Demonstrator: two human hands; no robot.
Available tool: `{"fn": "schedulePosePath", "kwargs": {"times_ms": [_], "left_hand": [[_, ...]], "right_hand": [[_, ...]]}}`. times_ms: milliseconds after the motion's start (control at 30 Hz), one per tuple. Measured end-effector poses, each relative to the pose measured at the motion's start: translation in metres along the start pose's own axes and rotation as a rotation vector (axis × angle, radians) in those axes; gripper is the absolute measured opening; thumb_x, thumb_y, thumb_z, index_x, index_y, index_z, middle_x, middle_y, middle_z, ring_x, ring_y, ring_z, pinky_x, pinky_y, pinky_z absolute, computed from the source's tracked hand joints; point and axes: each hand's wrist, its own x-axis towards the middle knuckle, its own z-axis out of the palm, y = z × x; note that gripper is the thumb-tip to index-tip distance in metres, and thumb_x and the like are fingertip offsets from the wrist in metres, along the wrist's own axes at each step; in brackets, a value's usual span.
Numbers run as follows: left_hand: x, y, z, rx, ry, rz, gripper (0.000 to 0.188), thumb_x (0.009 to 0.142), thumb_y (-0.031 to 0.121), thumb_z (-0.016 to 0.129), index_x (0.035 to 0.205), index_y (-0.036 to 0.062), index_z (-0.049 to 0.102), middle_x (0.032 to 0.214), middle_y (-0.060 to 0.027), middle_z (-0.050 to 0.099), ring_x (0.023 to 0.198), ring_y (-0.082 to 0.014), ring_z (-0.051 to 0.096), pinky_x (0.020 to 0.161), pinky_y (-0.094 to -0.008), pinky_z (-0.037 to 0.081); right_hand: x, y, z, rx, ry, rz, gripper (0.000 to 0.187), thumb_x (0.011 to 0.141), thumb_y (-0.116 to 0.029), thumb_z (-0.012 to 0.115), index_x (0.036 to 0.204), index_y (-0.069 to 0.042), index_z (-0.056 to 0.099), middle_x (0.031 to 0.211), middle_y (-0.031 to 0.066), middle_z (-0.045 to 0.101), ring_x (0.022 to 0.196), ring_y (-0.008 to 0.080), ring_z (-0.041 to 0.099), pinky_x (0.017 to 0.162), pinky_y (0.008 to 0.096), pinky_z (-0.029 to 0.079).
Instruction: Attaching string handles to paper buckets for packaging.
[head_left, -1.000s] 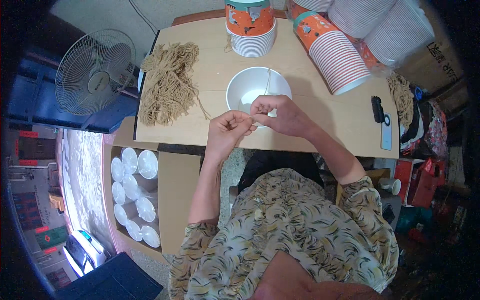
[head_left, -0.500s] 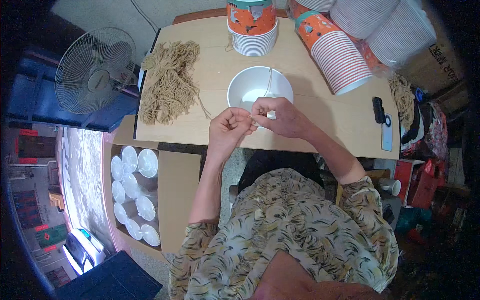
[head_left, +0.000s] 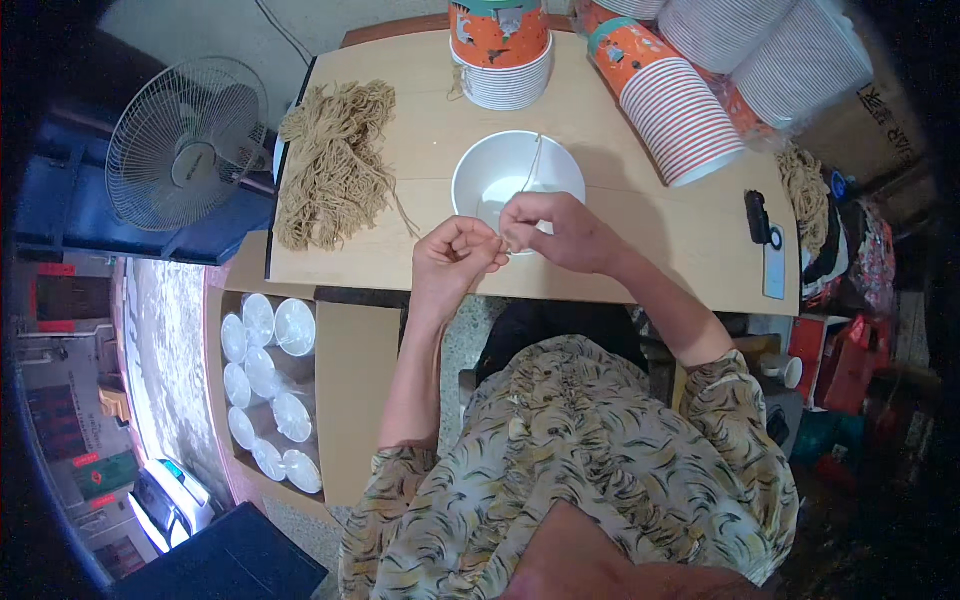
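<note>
A white round paper bucket (head_left: pixel 472 183) stands open side up on the table in front of me. A thin tan cord (head_left: pixel 534 165) runs from its far rim down across the inside toward my fingers. My left hand (head_left: pixel 450 265) is pinched closed near the bucket's near rim, fingertips on the cord's end. Fingers curled, my right hand (head_left: pixel 562 235) meets the left fingertips and also grips the cord. The exact shape of the cord between the fingertips is too small to make out. At the left lies a loose bundle of tan cords (head_left: pixel 335 165).
An orange-patterned stack of buckets (head_left: pixel 500 75) stands at the back. More stacked buckets (head_left: pixel 680 120) lie at the back right. Near the right edge are a black clip-like object (head_left: pixel 757 218) and a pale phone-like object (head_left: pixel 774 268). A fan (head_left: pixel 190 150) and a carton of clear-wrapped cup stacks (head_left: pixel 360 400) are left.
My hands stay together at the near rim, with small finger movements on the cord. My right fingers have drawn slightly apart from the left fingertips. The view has shifted a little.
</note>
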Motion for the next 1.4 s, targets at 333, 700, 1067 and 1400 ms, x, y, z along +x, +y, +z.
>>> {"fn": "schedulePosePath", "kwargs": {"times_ms": [333,700,1067,1400], "left_hand": [[-0.002,0.004,-0.001,0.048,-0.035,0.016,0.009,0.090,0.001,0.069,0.099,0.0005,0.065,0.087,-0.0068,0.072,0.076,-0.0110,0.070,0.067,-0.0215,0.056],[-0.002,0.008,0.002,0.004,-0.065,-0.027,0.010,0.091,-0.003,0.066,0.101,-0.0012,0.063,0.091,-0.0113,0.072,0.082,-0.0153,0.070,0.075,-0.0263,0.058],[-0.001,0.007,-0.004,-0.007,-0.080,-0.046,0.010,0.092,-0.001,0.066,0.102,-0.0003,0.063,0.091,-0.0112,0.072,0.080,-0.0151,0.070,0.072,-0.0251,0.058],[-0.003,0.008,-0.003,-0.030,-0.078,-0.058,0.015,0.093,0.000,0.065,0.107,-0.0014,0.062,0.092,-0.0109,0.072,0.081,-0.0149,0.071,0.073,-0.0240,0.057]], "right_hand": [[0.003,-0.001,-0.004,0.038,-0.143,0.043,0.007,0.092,-0.007,0.059,0.096,-0.001,0.060,0.074,0.0006,0.063,0.071,0.0064,0.057,0.070,0.0249,0.046],[0.005,0.007,-0.007,0.336,-0.116,0.147,0.006,0.086,-0.006,0.065,0.089,-0.002,0.061,0.070,0.0000,0.062,0.063,0.0062,0.057,0.061,0.0215,0.044],[0.008,0.002,-0.008,0.383,-0.106,0.198,0.011,0.091,-0.009,0.062,0.095,0.002,0.064,0.071,0.0010,0.060,0.064,0.0078,0.056,0.062,0.0238,0.047],[0.008,0.004,-0.006,0.333,-0.143,0.190,0.012,0.094,-0.012,0.061,0.093,0.001,0.063,0.071,0.0010,0.061,0.064,0.0072,0.055,0.060,0.0235,0.046]]}}
